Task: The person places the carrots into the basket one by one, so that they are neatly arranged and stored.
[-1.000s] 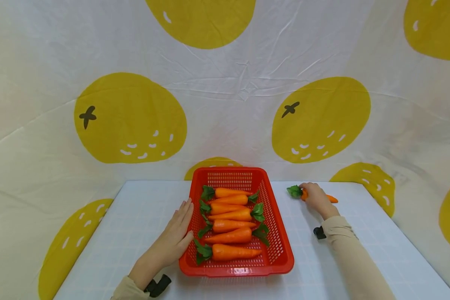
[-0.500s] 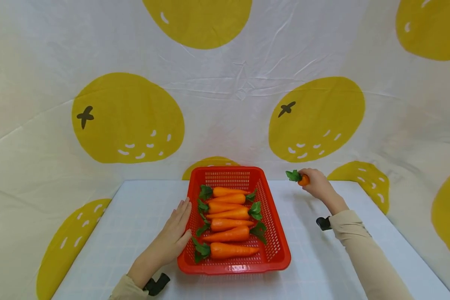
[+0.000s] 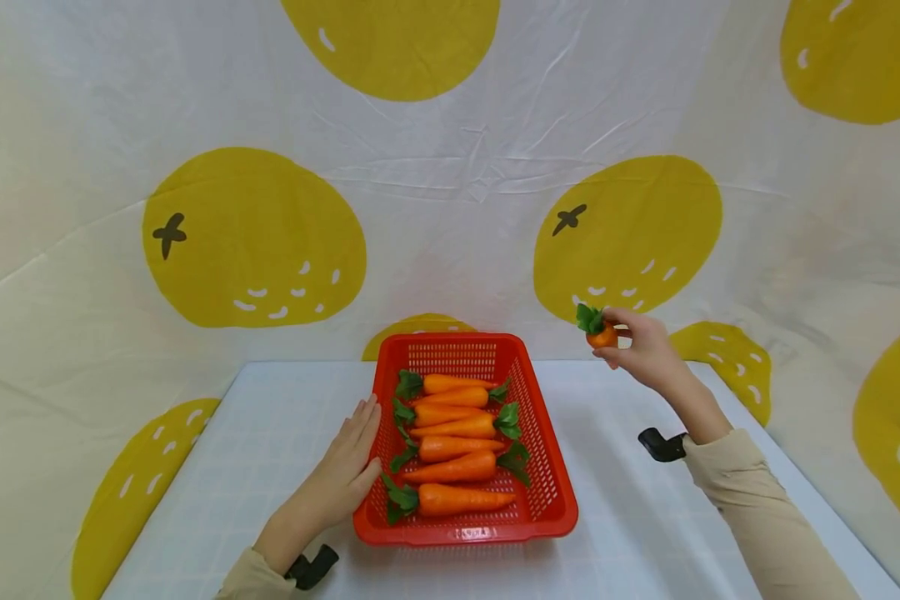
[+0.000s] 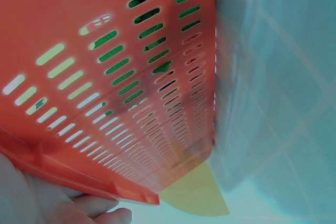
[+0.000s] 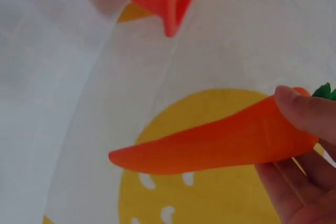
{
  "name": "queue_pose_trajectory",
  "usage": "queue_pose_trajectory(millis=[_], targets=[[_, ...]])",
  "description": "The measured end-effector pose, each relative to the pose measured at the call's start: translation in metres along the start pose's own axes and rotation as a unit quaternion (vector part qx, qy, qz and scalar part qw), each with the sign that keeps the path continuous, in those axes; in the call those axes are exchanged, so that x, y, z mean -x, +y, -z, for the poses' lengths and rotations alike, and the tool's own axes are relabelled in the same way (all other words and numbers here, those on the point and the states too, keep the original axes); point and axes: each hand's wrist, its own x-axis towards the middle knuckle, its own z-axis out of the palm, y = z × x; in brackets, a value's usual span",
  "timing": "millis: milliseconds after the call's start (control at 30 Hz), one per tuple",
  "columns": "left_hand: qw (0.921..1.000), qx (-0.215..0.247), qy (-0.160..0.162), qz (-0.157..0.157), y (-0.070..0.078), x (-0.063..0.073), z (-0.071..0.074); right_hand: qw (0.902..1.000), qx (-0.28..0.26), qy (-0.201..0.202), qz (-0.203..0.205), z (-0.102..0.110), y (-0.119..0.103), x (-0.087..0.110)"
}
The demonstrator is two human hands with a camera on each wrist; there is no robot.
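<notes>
My right hand [image 3: 641, 346] holds a carrot [image 5: 220, 142] up above the table's back right, thumb and fingers round its thick end near the green leaves. In the right wrist view its whole orange length and pointed tip show. The red basket [image 3: 562, 500] stands mid-table with several carrots [image 3: 461, 500] laid crosswise in a column, leaves on alternating sides. Against its left rim rests my left hand [image 3: 345, 467], fingers straight. The left wrist view shows the slotted basket wall [image 4: 121, 129], with fingers under the rim at lower left.
A white table [image 3: 285, 400] with a faint grid carries the basket. Behind it hangs a pale cloth [image 3: 450, 250] printed with large yellow fruit. A black wrist camera [image 3: 662, 445] sits on the right wrist, another [image 3: 312, 568] on the left.
The right hand has lifted the carrot off the table, raising it upward, and the carrot now points away from the head camera. The left hand and basket stay in place.
</notes>
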Motion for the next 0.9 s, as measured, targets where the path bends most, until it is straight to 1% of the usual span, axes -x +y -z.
queue_pose_trajectory(millis=[100, 267, 400, 500, 567, 733, 833, 900], targets=[[1.0, -0.001, -0.001, -0.001, 0.0, 0.0, 0.0, 0.9996, -0.016, 0.018, 0.013, 0.006, -0.016, 0.003], [1.0, -0.003, -0.004, -0.003, 0.0, 0.0, 0.0, 0.9967, -0.061, 0.041, 0.035, 0.011, -0.042, 0.009], [1.0, -0.006, -0.005, -0.006, 0.0, -0.001, 0.0, 0.9898, -0.13, 0.037, 0.047, 0.011, -0.059, 0.011], [1.0, -0.005, -0.005, -0.005, 0.0, -0.001, 0.001, 0.9808, -0.187, 0.015, 0.053, 0.006, -0.068, 0.012], [1.0, -0.005, -0.005, -0.005, -0.001, -0.001, 0.001, 0.9755, -0.213, -0.002, 0.054, 0.002, -0.073, 0.013], [0.9999, -0.007, -0.006, -0.006, -0.001, -0.001, 0.0, 0.9673, -0.242, -0.052, 0.056, -0.012, -0.082, 0.015], [0.9999, -0.008, -0.004, -0.009, -0.001, -0.001, 0.0, 0.958, -0.267, -0.091, 0.048, -0.021, -0.088, 0.018], [0.9999, -0.008, -0.002, -0.012, -0.001, -0.001, 0.0, 0.9514, -0.282, -0.119, 0.035, -0.029, -0.092, 0.02]])
